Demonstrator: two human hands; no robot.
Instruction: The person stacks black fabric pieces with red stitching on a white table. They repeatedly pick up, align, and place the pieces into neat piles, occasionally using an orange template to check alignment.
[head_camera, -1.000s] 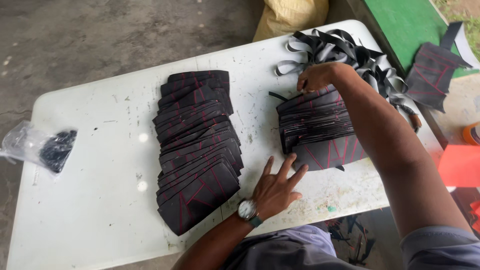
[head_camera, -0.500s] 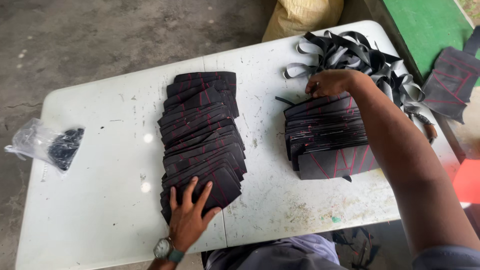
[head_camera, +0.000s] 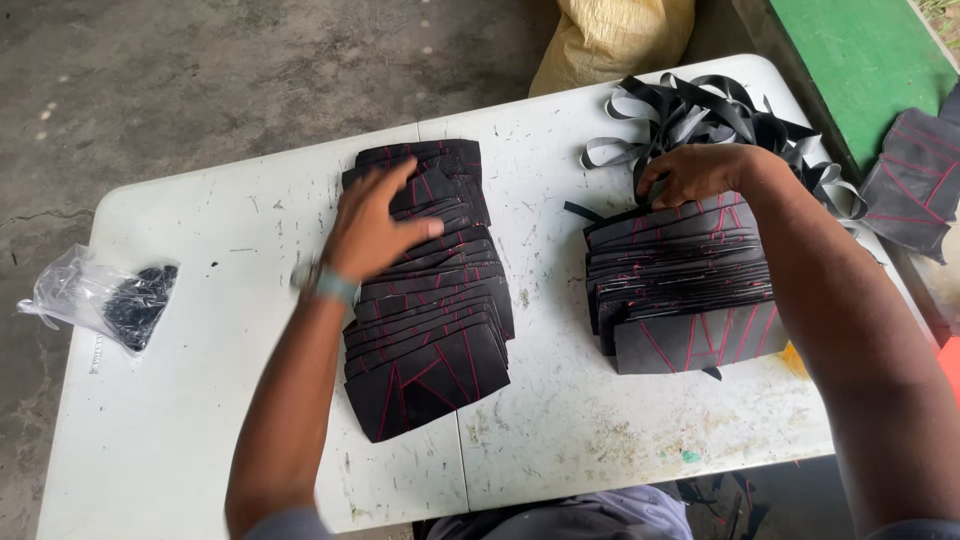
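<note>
A white folding table (head_camera: 180, 420) is seen with bare room along its left and near edges. Two fanned rows of black panels stitched in red are laid on it. The left row (head_camera: 430, 330) is pressed by the left hand (head_camera: 375, 225), fingers spread, nothing gripped. The right row (head_camera: 685, 290) is pinched at its far end by the right hand (head_camera: 700, 172), beside tangled black straps (head_camera: 700, 110). A clear plastic bag (head_camera: 95, 295) of small black pieces overhangs the left edge.

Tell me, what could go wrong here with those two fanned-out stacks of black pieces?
The left hand presses flat on the left stack, whose black pieces with red lines are only loosely fanned; a sideways push could smear the row out of order. The right hand sits at the far end of the right stack, right beside the tangled black straps, which might snag and drag pieces. The near piece lies close to the table edge and might slip off.
</note>
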